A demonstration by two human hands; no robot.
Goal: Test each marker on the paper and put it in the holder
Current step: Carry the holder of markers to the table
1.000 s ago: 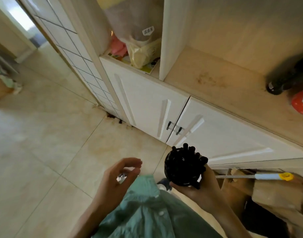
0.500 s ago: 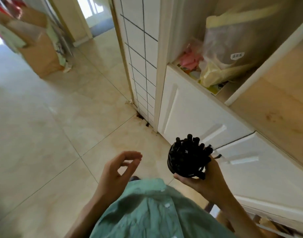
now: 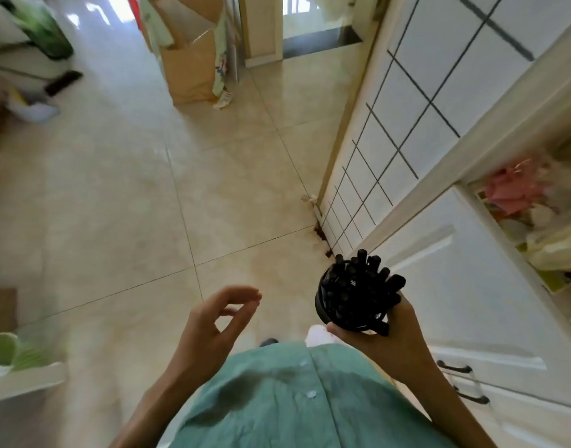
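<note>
R hand (image 3: 387, 337) grips black holder (image 3: 339, 313) from below, markers (image 3: 358, 282) packed in, caps up. L hand (image 3: 213, 321) w/ fingers loosely curled, nothing held, apart to holder's left. White cabinet (image 3: 455, 286) right of R hand; tiled floor (image 3: 148, 205) beyond both.

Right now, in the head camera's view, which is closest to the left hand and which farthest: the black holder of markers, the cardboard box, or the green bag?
1. The black holder of markers, just right of the left hand, gripped in the right hand.
2. The cardboard box, far ahead across the floor.
3. The green bag, in the far left corner.
</note>
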